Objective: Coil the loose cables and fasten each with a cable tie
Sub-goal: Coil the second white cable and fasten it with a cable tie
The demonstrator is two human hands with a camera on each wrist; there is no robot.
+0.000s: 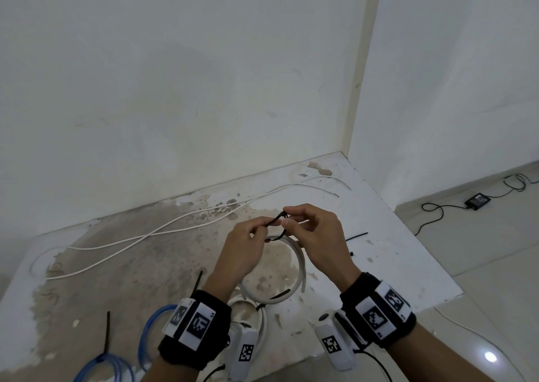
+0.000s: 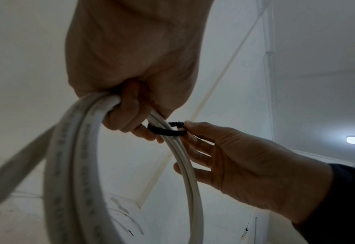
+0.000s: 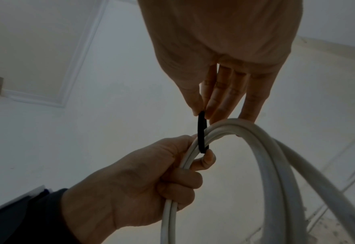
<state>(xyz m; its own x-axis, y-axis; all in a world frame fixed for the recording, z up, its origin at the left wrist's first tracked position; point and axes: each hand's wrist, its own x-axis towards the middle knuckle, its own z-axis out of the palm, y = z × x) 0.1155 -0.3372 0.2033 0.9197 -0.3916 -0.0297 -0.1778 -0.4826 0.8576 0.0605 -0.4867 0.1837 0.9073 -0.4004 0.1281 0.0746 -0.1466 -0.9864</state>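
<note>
A coil of flat white cable (image 1: 300,268) hangs above the stained slab, held up by both hands. My left hand (image 1: 260,230) grips the top of the coil (image 2: 72,148), fingers curled round the strands. A black cable tie (image 1: 276,221) loops around the strands just beside those fingers. My right hand (image 1: 287,217) pinches the tie's upper end between thumb and forefinger, its other fingers straight against the coil (image 3: 256,145). In the right wrist view the tie (image 3: 202,132) stands as a loose loop over the strands. The left thumb touches its lower end.
A long loose thin white cable (image 1: 175,227) snakes across the slab (image 1: 408,265) toward the wall. Blue coils (image 1: 116,364) and a tied white coil (image 1: 261,316) lie near my wrists. Spare black ties (image 1: 355,235) lie around. A black adapter (image 1: 477,200) sits on the floor at right.
</note>
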